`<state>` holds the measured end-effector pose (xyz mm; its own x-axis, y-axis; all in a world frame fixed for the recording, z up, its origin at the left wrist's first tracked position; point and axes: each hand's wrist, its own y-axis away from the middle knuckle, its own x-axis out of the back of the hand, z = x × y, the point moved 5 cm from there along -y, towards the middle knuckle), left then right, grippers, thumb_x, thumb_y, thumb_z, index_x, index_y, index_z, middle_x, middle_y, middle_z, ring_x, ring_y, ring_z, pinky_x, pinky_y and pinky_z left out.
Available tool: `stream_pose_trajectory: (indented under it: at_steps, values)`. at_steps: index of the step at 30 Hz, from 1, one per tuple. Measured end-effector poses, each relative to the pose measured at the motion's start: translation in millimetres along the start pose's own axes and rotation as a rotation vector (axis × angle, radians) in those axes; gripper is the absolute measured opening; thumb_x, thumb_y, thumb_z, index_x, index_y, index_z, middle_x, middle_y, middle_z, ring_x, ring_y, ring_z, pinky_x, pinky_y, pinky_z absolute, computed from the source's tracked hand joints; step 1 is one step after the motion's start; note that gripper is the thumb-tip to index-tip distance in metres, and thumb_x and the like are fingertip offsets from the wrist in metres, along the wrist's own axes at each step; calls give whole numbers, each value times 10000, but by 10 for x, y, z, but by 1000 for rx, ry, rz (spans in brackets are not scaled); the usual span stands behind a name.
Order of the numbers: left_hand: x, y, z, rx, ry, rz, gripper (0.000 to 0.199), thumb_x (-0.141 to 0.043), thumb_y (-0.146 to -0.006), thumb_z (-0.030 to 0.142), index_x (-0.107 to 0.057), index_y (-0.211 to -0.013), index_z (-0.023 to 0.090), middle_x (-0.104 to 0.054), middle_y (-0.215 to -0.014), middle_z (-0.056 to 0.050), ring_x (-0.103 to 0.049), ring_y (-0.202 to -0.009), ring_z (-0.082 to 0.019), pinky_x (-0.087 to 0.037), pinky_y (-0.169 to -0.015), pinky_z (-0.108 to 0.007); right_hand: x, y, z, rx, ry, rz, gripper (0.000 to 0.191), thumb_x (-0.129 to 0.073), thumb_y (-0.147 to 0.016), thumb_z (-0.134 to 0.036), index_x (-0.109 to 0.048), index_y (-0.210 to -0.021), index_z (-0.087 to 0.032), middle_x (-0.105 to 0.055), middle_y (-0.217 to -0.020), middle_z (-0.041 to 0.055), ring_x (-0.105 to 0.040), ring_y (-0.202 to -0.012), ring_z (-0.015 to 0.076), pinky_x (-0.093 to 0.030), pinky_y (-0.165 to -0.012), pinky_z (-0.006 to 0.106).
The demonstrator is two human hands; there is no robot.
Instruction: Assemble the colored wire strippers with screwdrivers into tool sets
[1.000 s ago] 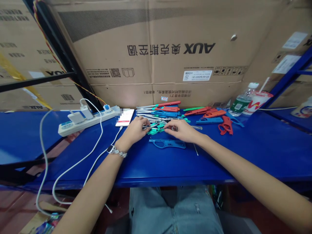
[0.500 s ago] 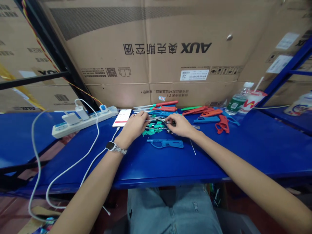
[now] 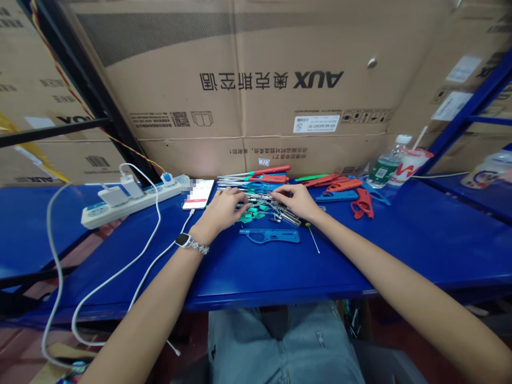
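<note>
"Printed cardboard (image 3: pixel 260 42) stands beyond the fingers?"

"Yes, and a blue counter (image 3: pixel 280 272) spreads beneath them, well out to either side."

"Next in size?"

"White power strip (image 3: pixel 132 204), left of the fingers; bottle (image 3: pixel 382 173) and cup (image 3: pixel 412 164), well to their right. Just on their near side lies a blue handle shell (image 3: pixel 276 235)."

"Smallest?"

"Green parts (image 3: pixel 248 215) and thin wires (image 3: pixel 262 198), between both sets of fingers."

"Their state?"

"Left hand (image 3: pixel 225 207) curled, right hand (image 3: pixel 298 201) narrowed at the tips; whether either grips anything, I can't tell."
</note>
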<state>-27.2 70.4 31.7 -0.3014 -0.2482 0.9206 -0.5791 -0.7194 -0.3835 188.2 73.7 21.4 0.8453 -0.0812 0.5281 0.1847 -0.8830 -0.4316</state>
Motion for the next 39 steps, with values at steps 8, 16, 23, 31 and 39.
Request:
stream_pose_trajectory:
  at_steps: [8, 16, 23, 31, 39]
  values:
    - [-56, -152, -56, 73, -131, -45, 241, -566, -963, 165, -672, -1179, 151, -681, -1217, -156, -618, -1150, -320, -491, -929, -428, 25, -102, -7, -34, -51, 41, 210, -691, -876, -361, -780, -838, -174, -762, -793, 60, -644, -694, 185, -479, -695, 322]
    - [7, -370, -43, 67, -172, -155, 215, -578, -881, 85, -730, -1009, 167, -722, -1136, -137, -649, -1109, -318, -466, -963, -448, 19, 25, -78, 89, 328, 14, 242, -662, -917, -274, -745, -703, -194, -701, -753, 58, -611, -745, 196, -439, -717, 326]
    - [154, -320, 25, -75, -96, 76, 204, -509, -1007, 173, -665, -1134, 142, -697, -1115, -129, -664, -1026, -285, -503, -902, -414, 33, 7, -40, 79, 325, 70, 147, -628, -897, -220, -695, -768, -198, -666, -821, 60, -593, -801, 210, -458, -771, 349]
    - [284, -244, 179, -213, 85, 314, 247, -431, -1079, 232, -625, -1216, 165, -623, -1083, -101, -654, -867, -208, -537, -782, -348, 5, 31, -51, 109, 397, 152, 315, -726, -851, -336, -664, -1142, -232, -642, -1151, 114, -555, -1109, 328, -447, -951, 499]
    - [534, 8, 275, -194, 197, 407, 242, -473, -1031, 235, -643, -1183, 154, -624, -978, -77, -598, -768, -174, -482, -690, -306, 158, 139, -337, 145, -4, 111, 127, -640, -921, -334, -644, -964, -214, -730, -928, 47, -666, -904, 241, -471, -875, 413]
